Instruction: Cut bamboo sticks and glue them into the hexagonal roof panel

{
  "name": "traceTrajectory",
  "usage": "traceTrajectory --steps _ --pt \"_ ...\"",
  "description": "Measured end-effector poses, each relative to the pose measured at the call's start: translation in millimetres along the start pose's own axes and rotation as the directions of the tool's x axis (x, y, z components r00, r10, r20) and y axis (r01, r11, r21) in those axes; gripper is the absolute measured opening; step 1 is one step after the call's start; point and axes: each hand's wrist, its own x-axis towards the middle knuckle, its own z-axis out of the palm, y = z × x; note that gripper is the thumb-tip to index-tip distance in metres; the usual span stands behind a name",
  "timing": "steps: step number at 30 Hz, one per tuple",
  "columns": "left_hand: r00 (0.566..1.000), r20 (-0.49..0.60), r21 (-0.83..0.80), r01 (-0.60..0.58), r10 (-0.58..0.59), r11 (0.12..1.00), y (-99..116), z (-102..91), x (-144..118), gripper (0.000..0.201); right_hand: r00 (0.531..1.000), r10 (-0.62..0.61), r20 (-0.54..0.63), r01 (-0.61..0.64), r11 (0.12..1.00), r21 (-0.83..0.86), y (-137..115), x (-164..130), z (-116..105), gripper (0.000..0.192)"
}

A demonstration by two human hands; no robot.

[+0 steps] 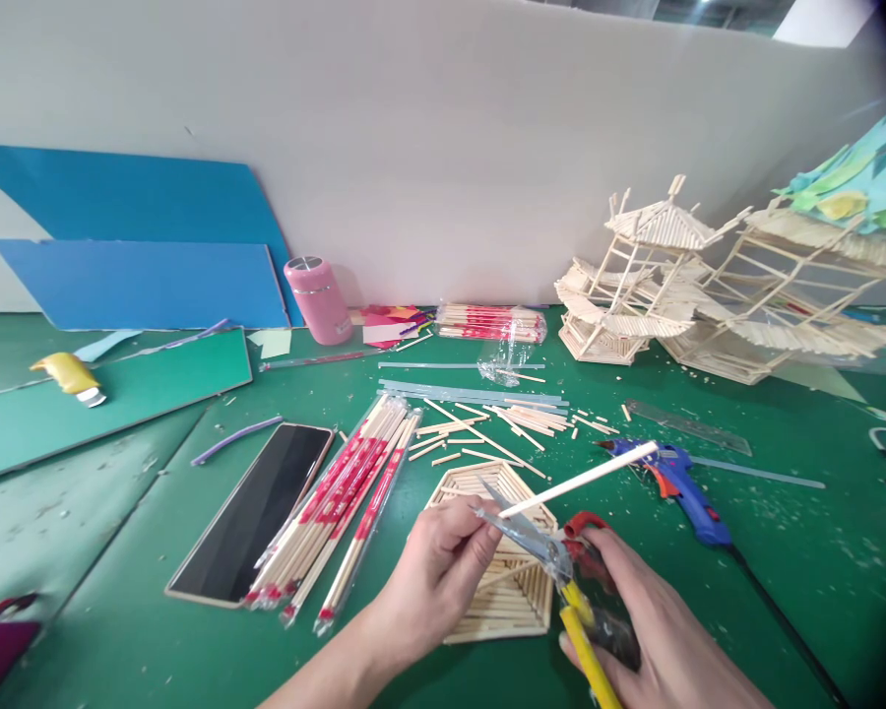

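Note:
My left hand (435, 576) pinches a long pale wooden stick (580, 480) that slants up to the right. My right hand (646, 630) grips scissors (553, 561) with yellow and red handles. Their open blades straddle the stick close to my left fingers. Under both hands lies a flat panel of glued sticks (521, 591) on the green mat (155, 630). A blue hot glue gun (679, 478) rests just right of the stick's far end.
Packs of wrapped chopsticks (340, 507) and a phone (258, 512) lie to the left. Loose cut sticks (502, 423) are scattered ahead. Stick-built model pavilions (671, 286) stand at the back right. A pink bottle (317, 298) and blue boards (140, 281) lean by the wall.

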Motion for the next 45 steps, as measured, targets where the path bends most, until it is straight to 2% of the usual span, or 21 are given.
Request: traceTrajectory --steps 8,17,22,25,28,31,35,37,40,43,45 --pt "1.0 0.003 -0.005 0.006 -0.006 1.0 1.0 0.2 0.6 0.02 0.995 0.045 -0.087 -0.039 0.997 0.068 -6.9 0.9 -7.6 0.058" --pt "1.0 0.016 0.029 -0.02 0.02 0.999 0.9 -0.4 0.8 0.021 0.997 0.049 -0.057 -0.044 0.996 0.078 -9.6 2.7 -9.3 0.06" --pt "0.999 0.024 0.053 -0.027 0.026 0.998 -0.1 0.3 0.2 0.02 0.997 0.079 0.018 -0.079 0.997 0.011 -7.3 3.6 -9.3 0.063" --pt "0.999 0.03 0.061 -0.041 0.039 0.997 0.0 0.5 -0.1 0.02 0.991 0.119 0.056 -0.119 0.993 -0.018 -10.0 4.4 -12.0 0.057" --pt "0.998 0.026 0.062 -0.051 0.049 0.997 0.3 0.8 -0.9 0.02 0.989 0.135 0.06 -0.137 0.99 0.029 -16.1 4.8 -12.7 0.048" --pt "1.0 0.001 0.062 -0.02 0.02 0.998 -0.4 2.9 -2.4 0.02 0.987 0.153 0.044 -0.157 0.983 0.097 -21.3 5.4 -9.6 0.043" --pt "0.992 -0.118 0.063 0.048 -0.04 0.997 -2.9 7.7 -3.5 0.021 0.99 0.132 0.043 -0.138 0.97 0.2 -20.5 5.7 -5.1 0.039" --pt "0.988 -0.144 0.034 0.064 -0.058 0.997 -3.0 8.3 -3.0 0.022 0.99 0.13 0.047 -0.137 0.966 0.22 -16.7 4.5 -4.0 0.041" --pt "0.995 -0.058 -0.116 0.076 -0.083 0.99 -1.3 4.1 -1.1 0.023 0.98 0.188 0.062 -0.197 0.956 0.217 -9.3 0.5 -3.1 0.055" --pt "0.97 0.142 -0.329 0.236 -0.199 0.914 -0.6 -3.3 1.9 0.027 0.961 0.24 0.135 -0.267 0.93 0.252 -6.5 -2.4 -3.9 0.067" --pt "0.935 0.248 -0.409 0.338 -0.253 0.848 -2.3 -6.0 3.5 0.03 0.954 0.235 0.189 -0.284 0.911 0.299 -9.5 -1.6 -5.7 0.065"
